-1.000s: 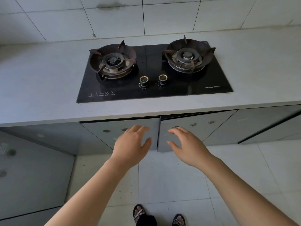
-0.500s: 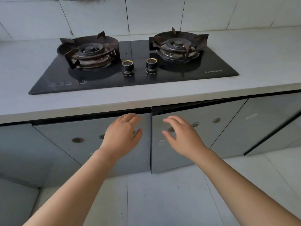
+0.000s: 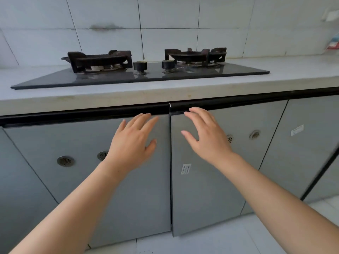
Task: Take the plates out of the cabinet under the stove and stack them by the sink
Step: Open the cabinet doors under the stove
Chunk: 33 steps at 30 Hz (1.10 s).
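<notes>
Two grey cabinet doors sit under the black two-burner stove [image 3: 139, 76]. The left door [image 3: 77, 162] looks flush with its frame, while the right door [image 3: 205, 195] stands slightly ajar along the middle seam. My left hand [image 3: 134, 143] is spread in front of the left door's upper right corner, fingertips near the black top rail. In front of the right door's upper left corner, my right hand [image 3: 207, 136] is also spread, fingertips at the rail. Neither hand holds anything. No plates are visible; the cabinet's inside is hidden.
A pale countertop [image 3: 302, 70] runs left and right of the stove, with a white tiled wall behind. More grey cabinet doors [image 3: 300, 147] flank the pair. Round vents [image 3: 65, 161] dot the doors. Pale floor tiles [image 3: 220, 241] lie below.
The view has dropped lower and closer to the cabinet. Both hands have risen toward the top edges of the two doors, fingers more spread.
</notes>
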Motion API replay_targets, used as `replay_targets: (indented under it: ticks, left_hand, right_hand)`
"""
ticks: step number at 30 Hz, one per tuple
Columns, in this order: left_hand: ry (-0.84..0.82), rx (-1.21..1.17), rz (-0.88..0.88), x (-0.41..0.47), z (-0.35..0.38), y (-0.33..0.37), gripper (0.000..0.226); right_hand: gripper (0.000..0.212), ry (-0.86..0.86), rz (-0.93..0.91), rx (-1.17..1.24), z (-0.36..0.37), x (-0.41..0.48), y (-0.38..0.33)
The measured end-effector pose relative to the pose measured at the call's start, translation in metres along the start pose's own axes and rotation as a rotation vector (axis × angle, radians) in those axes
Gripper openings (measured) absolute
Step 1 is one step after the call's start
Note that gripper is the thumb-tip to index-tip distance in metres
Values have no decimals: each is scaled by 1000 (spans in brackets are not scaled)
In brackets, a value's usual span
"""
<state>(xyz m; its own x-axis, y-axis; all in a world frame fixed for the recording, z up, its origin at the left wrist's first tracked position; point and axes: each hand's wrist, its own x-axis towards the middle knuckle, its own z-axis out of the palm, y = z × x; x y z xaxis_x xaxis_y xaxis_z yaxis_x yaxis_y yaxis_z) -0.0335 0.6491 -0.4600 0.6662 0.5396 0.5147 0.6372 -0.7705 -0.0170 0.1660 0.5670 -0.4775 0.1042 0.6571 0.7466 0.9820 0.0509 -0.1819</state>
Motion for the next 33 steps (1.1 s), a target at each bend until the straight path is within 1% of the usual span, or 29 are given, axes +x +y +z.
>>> replay_targets:
  ticks: [3,7,10,15,22,29,33]
  left_hand:
    - [-15,-21,-70,-2,-2,-7,61]
    - [-60,20,-81,3,-6,-13,64]
    - [-67,41,-70,4,-3,-12,65]
    - [-18,-1,-73,0,3,-13,66]
    - [39,-26,-93,-3,14,-13,69]
    - [9,-37,-95,-4,15,-15,74]
    - [-8,-85,-98,-5,13,-13,74]
  right_hand:
    - [45,-12,24,-2,-3,2,2]
    - [45,-14,9,-36,2,11,6]
    - [44,40,14,-70,13,12,14]
    - [45,124,6,-28,24,12,21]
    - [39,200,19,13,30,12,22]
    - [38,208,27,32,24,8,19]
    - [39,217,17,51,14,-4,19]
